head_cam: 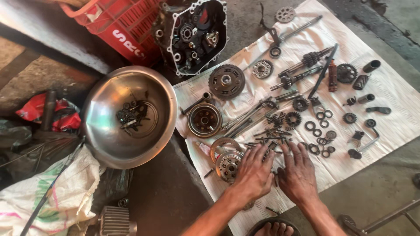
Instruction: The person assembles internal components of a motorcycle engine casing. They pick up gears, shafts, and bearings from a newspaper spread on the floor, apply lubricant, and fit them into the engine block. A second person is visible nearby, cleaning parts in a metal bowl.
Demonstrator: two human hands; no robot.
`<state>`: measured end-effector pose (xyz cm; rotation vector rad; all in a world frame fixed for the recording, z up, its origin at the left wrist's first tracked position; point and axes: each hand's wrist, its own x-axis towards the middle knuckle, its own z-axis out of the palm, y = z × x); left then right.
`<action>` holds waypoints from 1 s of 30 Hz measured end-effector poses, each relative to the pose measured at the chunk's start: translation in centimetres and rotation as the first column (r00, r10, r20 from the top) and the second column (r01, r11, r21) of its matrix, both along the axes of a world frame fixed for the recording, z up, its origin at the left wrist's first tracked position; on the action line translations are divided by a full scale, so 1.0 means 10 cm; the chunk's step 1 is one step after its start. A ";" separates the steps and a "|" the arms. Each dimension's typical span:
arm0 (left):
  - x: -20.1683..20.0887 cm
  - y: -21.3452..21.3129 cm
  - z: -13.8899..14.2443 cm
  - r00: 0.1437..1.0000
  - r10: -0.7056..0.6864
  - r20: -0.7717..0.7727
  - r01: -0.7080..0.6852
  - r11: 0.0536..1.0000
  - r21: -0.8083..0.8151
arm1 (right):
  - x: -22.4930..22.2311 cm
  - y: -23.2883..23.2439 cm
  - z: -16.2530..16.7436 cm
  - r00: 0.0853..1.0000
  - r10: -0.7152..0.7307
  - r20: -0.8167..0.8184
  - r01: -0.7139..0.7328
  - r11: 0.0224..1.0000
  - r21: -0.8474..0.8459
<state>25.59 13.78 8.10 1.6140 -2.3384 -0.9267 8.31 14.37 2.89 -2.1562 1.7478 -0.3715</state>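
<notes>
A white cloth [350, 52] lay spread on the concrete floor and carried the engine parts. Left of the cloth sat a steel bowl [105, 144] with small dark fasteners in its bottom, and above the cloth's upper left corner stood an engine casing [197, 35] against a red crate [118, 26]. On the cloth's left half lay a large toothed gear [226, 81], a round rotor [204, 119] below it, and a clutch hub [227, 165] near the lower edge. The left hand [253, 172] lay flat, fingers spread, gripping nothing, its fingertips over a cluster of dark bolts [271, 142] just right of the hub. The right hand [299, 172] lay likewise open and empty beside it, fingertips touching the same bolts, near the washers [321, 140]
</notes>
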 end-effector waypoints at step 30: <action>-0.45 0.51 -0.60 0.927 -0.214 0.309 0.171 0.972 0.160 | -0.72 -0.06 -0.54 0.981 -0.004 -0.192 0.015 0.998 0.058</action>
